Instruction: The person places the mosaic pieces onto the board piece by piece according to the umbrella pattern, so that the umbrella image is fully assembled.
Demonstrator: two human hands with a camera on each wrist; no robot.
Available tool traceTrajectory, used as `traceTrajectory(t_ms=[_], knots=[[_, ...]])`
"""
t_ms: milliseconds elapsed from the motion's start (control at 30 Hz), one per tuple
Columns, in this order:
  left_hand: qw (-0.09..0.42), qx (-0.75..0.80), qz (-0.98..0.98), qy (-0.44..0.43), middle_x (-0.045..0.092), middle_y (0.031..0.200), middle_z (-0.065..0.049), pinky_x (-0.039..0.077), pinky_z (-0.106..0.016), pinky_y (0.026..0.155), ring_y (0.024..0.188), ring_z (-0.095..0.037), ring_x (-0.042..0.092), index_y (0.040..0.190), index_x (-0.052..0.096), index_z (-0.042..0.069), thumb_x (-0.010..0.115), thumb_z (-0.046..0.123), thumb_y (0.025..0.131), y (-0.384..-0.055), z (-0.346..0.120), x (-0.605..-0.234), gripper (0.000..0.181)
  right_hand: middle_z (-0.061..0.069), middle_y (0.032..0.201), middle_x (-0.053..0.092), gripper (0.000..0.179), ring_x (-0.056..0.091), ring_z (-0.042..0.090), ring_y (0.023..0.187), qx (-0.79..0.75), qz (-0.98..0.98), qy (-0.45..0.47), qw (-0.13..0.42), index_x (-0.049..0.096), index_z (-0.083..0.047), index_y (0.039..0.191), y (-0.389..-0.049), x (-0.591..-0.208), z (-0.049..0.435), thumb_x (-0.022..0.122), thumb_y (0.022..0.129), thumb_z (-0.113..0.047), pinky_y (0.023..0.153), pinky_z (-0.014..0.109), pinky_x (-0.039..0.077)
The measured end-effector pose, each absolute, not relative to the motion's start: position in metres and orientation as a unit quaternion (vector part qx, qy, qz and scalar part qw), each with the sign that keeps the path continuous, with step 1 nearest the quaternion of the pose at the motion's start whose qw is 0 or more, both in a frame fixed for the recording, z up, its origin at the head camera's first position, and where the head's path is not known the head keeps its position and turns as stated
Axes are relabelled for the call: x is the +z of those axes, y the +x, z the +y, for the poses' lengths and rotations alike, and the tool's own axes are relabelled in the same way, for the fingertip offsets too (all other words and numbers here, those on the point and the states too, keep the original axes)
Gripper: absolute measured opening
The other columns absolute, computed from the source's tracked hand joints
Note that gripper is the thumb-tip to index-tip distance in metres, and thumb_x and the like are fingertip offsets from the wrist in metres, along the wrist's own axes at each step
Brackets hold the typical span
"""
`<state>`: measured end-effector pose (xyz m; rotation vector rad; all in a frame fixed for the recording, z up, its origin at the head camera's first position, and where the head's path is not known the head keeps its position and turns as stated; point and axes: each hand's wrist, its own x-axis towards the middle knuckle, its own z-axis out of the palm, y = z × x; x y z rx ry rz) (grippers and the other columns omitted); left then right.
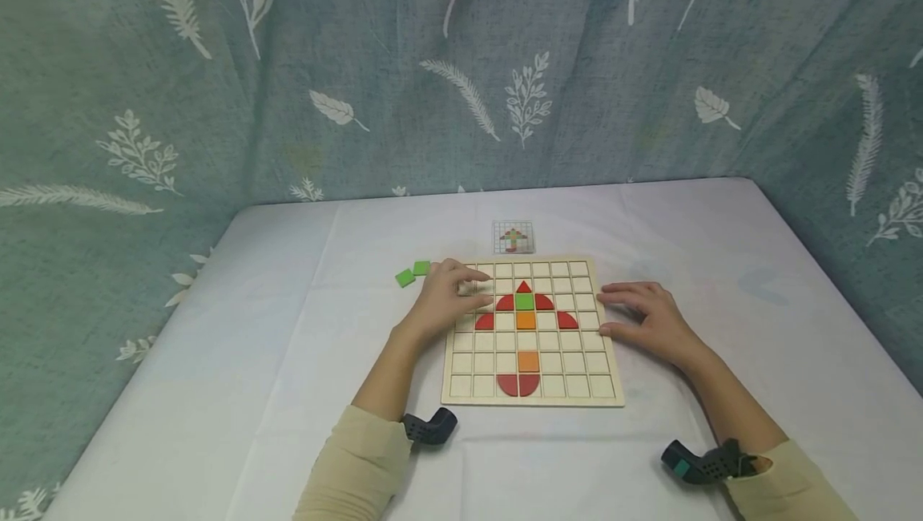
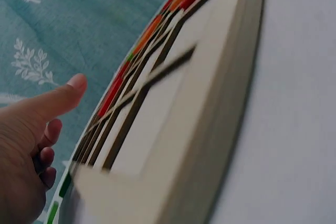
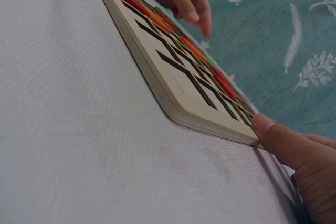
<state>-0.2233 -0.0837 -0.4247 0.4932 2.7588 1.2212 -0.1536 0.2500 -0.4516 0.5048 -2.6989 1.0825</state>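
A wooden grid board (image 1: 606, 369) lies on the table, bearing a figure of red, orange and green pieces. At the top of the figure is a red triangle (image 1: 524, 287), with a green square (image 1: 524, 301) and an orange square (image 1: 525, 320) below it. Red quarter-circles (image 1: 485, 321) flank them, and another orange square (image 1: 529, 361) sits lower down. My left hand (image 1: 441, 296) hovers over the board's upper left, thumb and forefinger apart, nothing visible between them. My right hand (image 1: 652, 322) touches the board's right edge with thumb (image 3: 263, 124) and fingertips.
Two green square tiles (image 1: 405, 278) lie on the white tablecloth left of the board, beside my left hand. A small card (image 1: 513, 237) printed with a similar figure lies behind the board. A patterned blue-green curtain (image 1: 404, 104) hangs behind the table.
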Motion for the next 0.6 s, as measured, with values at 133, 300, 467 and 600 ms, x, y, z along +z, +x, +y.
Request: traceTrajectory(t_ms=[133, 300, 467, 600], knots=[[0.04, 0.406, 0.901, 0.15, 0.054, 0.107, -0.001, 0.038, -0.04, 0.087, 0.106, -0.02, 0.039, 0.112, 0.07, 0.019, 0.077, 0.034, 0.077, -0.225, -0.096, -0.424, 0.038, 0.016, 0.125, 0.059, 0.048, 0.04, 0.035, 0.117, 0.359, -0.913, 0.167, 0.095, 0.067, -0.005, 0.113, -0.154, -0.451, 0.25, 0.081, 0.071, -0.023, 0.096, 0.057, 0.022], [0.024, 0.397, 0.907, 0.14, 0.054, 0.109, -0.003, 0.037, -0.04, 0.087, 0.105, -0.022, 0.037, 0.114, 0.069, 0.016, 0.076, 0.033, 0.078, -0.228, -0.112, -0.424, 0.04, 0.017, 0.125, 0.059, 0.047, 0.04, 0.035, 0.117, 0.362, -0.913, 0.163, 0.093, 0.067, -0.005, 0.113, -0.153, -0.451, 0.25, 0.081, 0.072, -0.023, 0.096, 0.057, 0.022], [0.011, 0.394, 0.912, 0.112, 0.052, 0.111, -0.005, 0.037, -0.04, 0.084, 0.102, -0.023, 0.036, 0.115, 0.068, 0.016, 0.076, 0.033, 0.077, -0.232, -0.124, -0.428, 0.042, 0.016, 0.126, 0.059, 0.048, 0.04, 0.035, 0.117, 0.363, -0.913, 0.163, 0.089, 0.067, -0.005, 0.114, -0.153, -0.451, 0.249, 0.081, 0.072, -0.024, 0.095, 0.056, 0.023], [0.006, 0.379, 0.921, 0.095, 0.048, 0.117, -0.006, 0.036, -0.043, 0.09, 0.109, -0.024, 0.034, 0.121, 0.065, 0.02, 0.073, 0.036, 0.08, -0.237, -0.129, -0.434, 0.045, 0.016, 0.126, 0.059, 0.048, 0.04, 0.035, 0.117, 0.359, -0.914, 0.166, 0.091, 0.067, -0.006, 0.114, -0.154, -0.452, 0.25, 0.081, 0.072, -0.024, 0.095, 0.056, 0.023]])
